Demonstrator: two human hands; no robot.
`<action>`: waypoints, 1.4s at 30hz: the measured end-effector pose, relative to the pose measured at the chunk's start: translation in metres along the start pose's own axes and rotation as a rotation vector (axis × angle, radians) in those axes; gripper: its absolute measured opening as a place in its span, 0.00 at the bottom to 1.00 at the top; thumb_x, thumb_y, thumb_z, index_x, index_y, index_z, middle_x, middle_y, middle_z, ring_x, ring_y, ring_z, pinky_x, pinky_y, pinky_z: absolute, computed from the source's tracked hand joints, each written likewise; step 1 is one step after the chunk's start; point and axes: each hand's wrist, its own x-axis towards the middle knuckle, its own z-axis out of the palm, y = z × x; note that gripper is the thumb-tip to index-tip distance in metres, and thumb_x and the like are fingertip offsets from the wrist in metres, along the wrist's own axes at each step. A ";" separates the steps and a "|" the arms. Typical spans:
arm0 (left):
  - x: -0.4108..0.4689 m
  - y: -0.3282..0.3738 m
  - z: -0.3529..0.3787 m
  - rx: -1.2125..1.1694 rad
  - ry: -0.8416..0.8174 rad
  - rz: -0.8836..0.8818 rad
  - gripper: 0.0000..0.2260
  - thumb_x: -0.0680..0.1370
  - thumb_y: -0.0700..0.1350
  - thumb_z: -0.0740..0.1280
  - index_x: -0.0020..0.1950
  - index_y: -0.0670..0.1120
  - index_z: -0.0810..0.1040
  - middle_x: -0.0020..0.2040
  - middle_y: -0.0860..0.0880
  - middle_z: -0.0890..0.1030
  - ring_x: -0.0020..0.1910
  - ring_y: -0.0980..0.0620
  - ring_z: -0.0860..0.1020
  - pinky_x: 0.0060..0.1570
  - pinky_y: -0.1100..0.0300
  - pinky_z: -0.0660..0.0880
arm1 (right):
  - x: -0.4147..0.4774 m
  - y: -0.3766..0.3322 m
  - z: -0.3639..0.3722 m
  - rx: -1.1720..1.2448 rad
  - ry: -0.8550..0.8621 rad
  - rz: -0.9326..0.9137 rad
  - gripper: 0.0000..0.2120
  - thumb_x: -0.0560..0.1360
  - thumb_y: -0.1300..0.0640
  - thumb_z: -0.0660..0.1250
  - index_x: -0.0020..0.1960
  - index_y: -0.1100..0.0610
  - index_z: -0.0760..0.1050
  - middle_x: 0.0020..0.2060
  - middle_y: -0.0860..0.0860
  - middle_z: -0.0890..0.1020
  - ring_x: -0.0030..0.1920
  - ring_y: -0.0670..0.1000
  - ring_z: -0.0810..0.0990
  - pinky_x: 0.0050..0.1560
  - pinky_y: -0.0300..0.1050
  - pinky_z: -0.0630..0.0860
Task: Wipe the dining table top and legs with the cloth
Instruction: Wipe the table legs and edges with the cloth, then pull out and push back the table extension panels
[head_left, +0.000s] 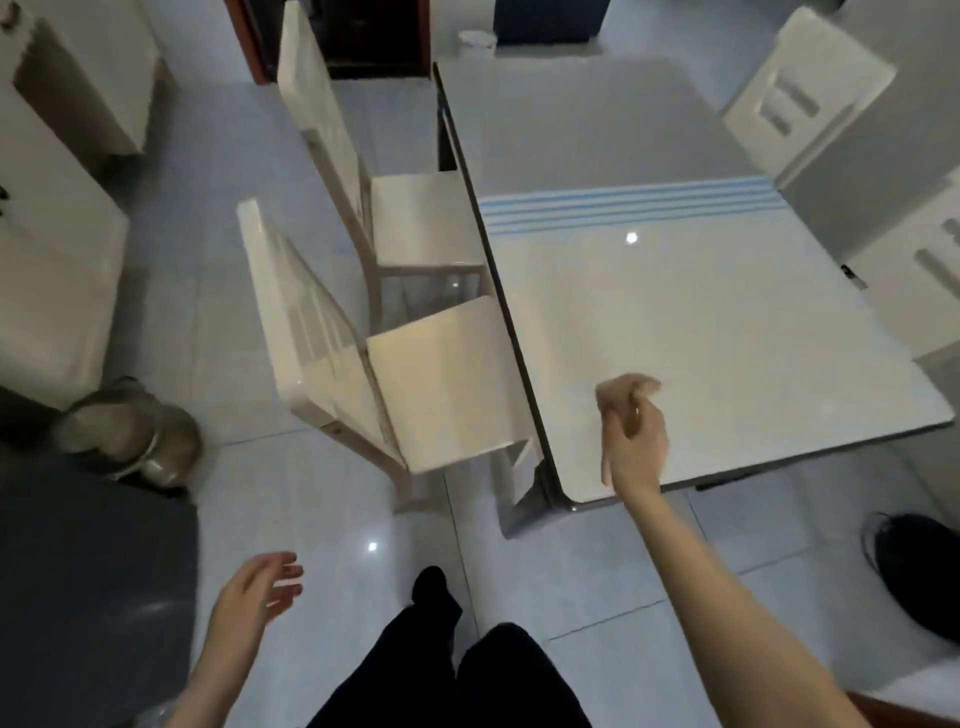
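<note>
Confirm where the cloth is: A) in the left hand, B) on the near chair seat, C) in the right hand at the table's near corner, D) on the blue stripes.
C: the right hand grips the cloth over the table top by its near corner; the left hand is open and empty.

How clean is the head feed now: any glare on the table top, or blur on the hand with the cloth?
Head view: one glare spot on the table top; right hand and cloth smeared by motion blur; left hand slightly soft; table edges bowed by the wide lens; left side dim.
</note>
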 end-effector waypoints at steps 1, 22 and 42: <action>0.005 0.009 0.005 0.006 -0.013 0.016 0.10 0.82 0.39 0.56 0.52 0.37 0.76 0.46 0.38 0.79 0.43 0.40 0.77 0.46 0.54 0.73 | 0.007 0.010 0.007 -0.117 -0.061 -0.009 0.13 0.76 0.54 0.61 0.60 0.53 0.73 0.51 0.50 0.78 0.51 0.51 0.77 0.50 0.42 0.74; -0.067 -0.007 0.035 -0.060 0.171 0.080 0.09 0.80 0.36 0.60 0.46 0.45 0.78 0.43 0.43 0.81 0.42 0.45 0.78 0.48 0.52 0.74 | -0.057 -0.005 0.010 0.114 -0.494 -0.006 0.06 0.78 0.59 0.64 0.50 0.55 0.80 0.42 0.49 0.82 0.45 0.47 0.80 0.44 0.30 0.74; -0.126 -0.155 -0.148 -0.426 0.525 -0.420 0.08 0.79 0.38 0.61 0.44 0.41 0.78 0.41 0.41 0.80 0.34 0.47 0.75 0.36 0.58 0.68 | -0.196 -0.050 0.212 -0.049 -1.097 0.138 0.08 0.81 0.59 0.59 0.51 0.58 0.76 0.44 0.58 0.81 0.40 0.55 0.80 0.40 0.45 0.74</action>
